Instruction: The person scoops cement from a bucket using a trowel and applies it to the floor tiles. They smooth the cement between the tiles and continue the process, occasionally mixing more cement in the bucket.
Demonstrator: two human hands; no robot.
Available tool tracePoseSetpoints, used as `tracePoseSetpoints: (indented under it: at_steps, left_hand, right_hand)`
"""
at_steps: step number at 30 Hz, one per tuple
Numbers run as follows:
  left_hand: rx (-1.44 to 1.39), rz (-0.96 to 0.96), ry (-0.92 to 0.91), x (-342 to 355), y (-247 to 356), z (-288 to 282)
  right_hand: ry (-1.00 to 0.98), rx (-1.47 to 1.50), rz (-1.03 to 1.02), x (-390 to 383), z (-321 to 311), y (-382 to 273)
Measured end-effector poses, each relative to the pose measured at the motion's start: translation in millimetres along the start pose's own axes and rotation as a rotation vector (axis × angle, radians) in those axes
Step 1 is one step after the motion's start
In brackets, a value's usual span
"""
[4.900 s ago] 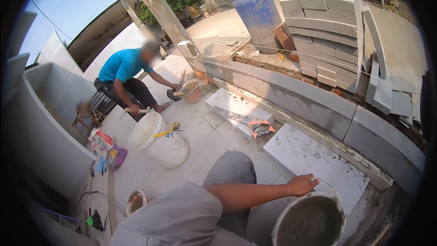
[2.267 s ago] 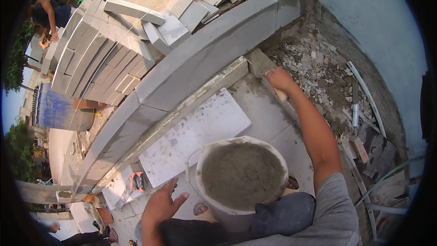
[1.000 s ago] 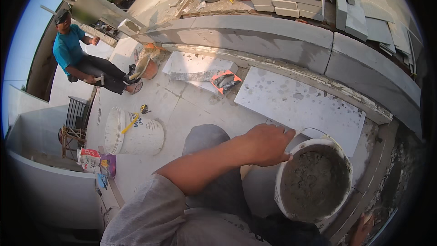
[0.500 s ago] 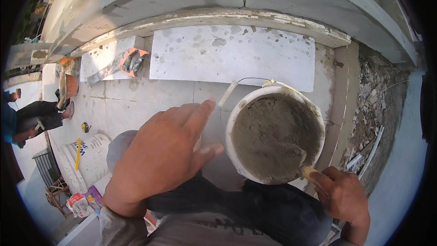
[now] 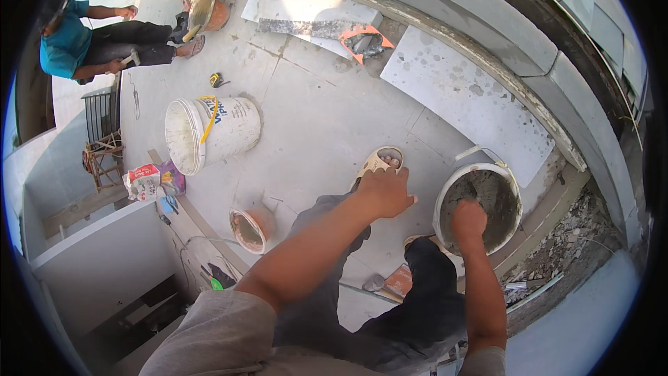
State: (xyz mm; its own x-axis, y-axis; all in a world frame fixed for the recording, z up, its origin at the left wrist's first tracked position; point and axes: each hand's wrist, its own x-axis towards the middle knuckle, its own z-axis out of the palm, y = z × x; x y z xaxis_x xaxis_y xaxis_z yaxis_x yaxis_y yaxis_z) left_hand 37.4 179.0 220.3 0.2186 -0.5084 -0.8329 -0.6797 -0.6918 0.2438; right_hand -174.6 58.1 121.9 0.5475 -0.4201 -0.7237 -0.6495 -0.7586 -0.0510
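On the tiled floor (image 5: 313,125) at the right stands the mortar bucket (image 5: 441,198), rim upward, with grey mortar (image 5: 499,202) inside. The right hand (image 5: 470,219) is over the near-left part of the opening, fingers curled into a fist; the back of the hand covers the grip, so whether it encloses a tool handle cannot be told. The left hand (image 5: 386,193) is well apart from the bucket, above the floor beside a sandalled foot (image 5: 383,160), fingers loosely bent and thumb spread. Beyond the bucket's far rim lies a speckled white slab (image 5: 463,97); the low wall (image 5: 459,7) bounds that side. To the right, a raised kerb (image 5: 532,233) and rubble (image 5: 577,237) limit clearance. Leftward, a broad span of floor extends to the white bucket (image 5: 240,129); a small orange pail (image 5: 264,223) stands nearer the person. A saw (image 5: 327,30) with an orange handle rests on a second slab (image 5: 306,3). At upper left, a co-worker (image 5: 66,52) in teal grips a hammer (image 5: 131,59). A reddish object (image 5: 400,280) is partly hidden behind the right leg; its kind is unclear. The dark lens border cuts off the wall's ends.
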Motion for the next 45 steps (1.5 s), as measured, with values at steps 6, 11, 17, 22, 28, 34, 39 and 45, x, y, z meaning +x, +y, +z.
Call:
tracePoseSetpoints:
  at_steps: [6,11,17,22,28,34,39,45]
  left_hand:
    - [-0.369,-0.322,-0.412,-129,-77,41]
    - [-0.701,-0.566,-0.311,-272,-89,113]
    - [-1.512,-0.380,-0.264,-302,-111,236]
    - [-1.679,-0.261,-0.267,-314,-129,221]
    - [-1.464,-0.048,-0.166,-274,-113,313]
    - [-1.733,-0.037,-0.193,-360,-152,161]
    - [-1.840,-0.120,-0.265,-398,-171,152]
    - [-2.172,-0.425,-0.060,-419,-171,106]
  right_hand:
    - [-0.258,1.154,0.313,-59,26,9]
    - [-0.362,0.360,-0.264,-212,57,59]
    - [-0.410,0.599,-0.039,-233,-40,-46]
    - [-0.476,0.617,0.000,-210,-109,-139]
    - [-0.521,0.575,0.014,-190,-177,-222]
    - [-0.516,0.621,0.111,-196,-241,-233]
    - [-0.651,0.711,0.282,-200,-287,-195]
    - [-0.745,0.254,0.187,-103,-352,-212]
